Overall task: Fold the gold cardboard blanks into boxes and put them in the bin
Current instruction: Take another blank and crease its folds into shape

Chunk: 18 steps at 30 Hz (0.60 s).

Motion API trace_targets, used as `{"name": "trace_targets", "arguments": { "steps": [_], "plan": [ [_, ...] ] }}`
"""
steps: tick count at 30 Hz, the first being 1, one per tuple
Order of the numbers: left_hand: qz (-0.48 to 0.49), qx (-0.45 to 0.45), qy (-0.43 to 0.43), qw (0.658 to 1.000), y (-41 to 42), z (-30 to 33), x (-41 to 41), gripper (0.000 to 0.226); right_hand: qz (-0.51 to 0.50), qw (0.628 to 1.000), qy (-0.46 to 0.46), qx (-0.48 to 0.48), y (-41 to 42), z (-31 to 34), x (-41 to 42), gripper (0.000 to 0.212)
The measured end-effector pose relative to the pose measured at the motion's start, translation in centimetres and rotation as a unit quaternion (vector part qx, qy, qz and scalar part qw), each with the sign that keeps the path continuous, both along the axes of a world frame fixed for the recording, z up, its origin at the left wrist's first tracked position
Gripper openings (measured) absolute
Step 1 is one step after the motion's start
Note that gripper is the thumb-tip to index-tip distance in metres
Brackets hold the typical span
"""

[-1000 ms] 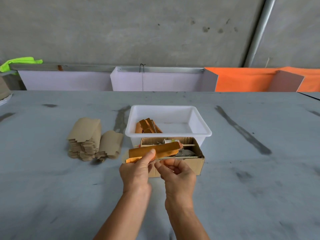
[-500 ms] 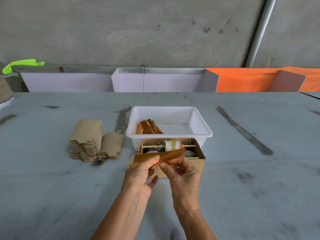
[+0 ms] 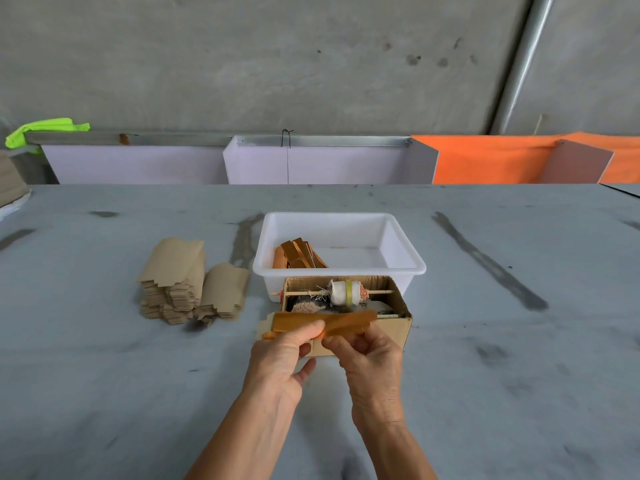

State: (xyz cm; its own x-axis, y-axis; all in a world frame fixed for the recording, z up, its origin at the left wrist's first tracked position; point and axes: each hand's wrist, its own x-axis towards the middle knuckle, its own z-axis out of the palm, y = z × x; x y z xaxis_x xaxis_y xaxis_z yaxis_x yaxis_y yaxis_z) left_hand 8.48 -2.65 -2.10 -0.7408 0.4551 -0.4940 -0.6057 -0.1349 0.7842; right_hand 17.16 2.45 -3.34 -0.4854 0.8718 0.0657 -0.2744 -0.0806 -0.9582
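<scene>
Cardboard box (cluttered) blocks near side of bin; blank stacks left; table right open.

Grey, dark-streaked table top bearing a white rectangular plastic bin, an open brown corrugated cardboard box touching the bin's near wall, and two adjoining stacks of flat brown cardboard blanks to the left.

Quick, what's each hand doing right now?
Left hand: pinching the left part of the flat gold cardboard blank.
Right hand: fingers curled on the same blank from below, near its middle.
</scene>
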Motion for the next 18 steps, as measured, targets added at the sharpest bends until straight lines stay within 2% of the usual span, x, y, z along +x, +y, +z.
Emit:
{"name": "trace_targets", "arguments": {
  "steps": [5,7,10,14,16,18],
  "plan": [
    [-0.014,0.005,0.022,1.000,-0.22,-0.18,0.29,0.040,-0.029,0.999,-0.042,-0.013,0.15,0.11,0.02,0.020],
    [-0.008,0.002,0.040,0.999,-0.16,-0.22,0.54,0.037,-0.025,0.998,-0.040,-0.049,0.18,0.16,0.07,0.024],
    [0.019,0.004,0.066,0.998,-0.02,-0.16,0.64,0.029,0.038,0.984,0.023,-0.174,0.11,0.06,0.27,0.026],
    [0.040,0.016,0.063,0.997,-0.03,-0.35,0.51,0.023,0.130,0.926,0.135,-0.328,0.01,-0.24,0.75,0.022],
    [0.033,0.014,0.064,0.997,-0.05,-0.63,0.58,0.021,0.149,0.918,0.145,-0.338,-0.41,-0.05,0.65,0.013],
    [0.008,0.009,0.060,0.998,-0.05,-0.90,0.81,0.019,0.120,0.930,0.118,-0.326,-0.60,0.07,0.22,0.010]
  ]
}}
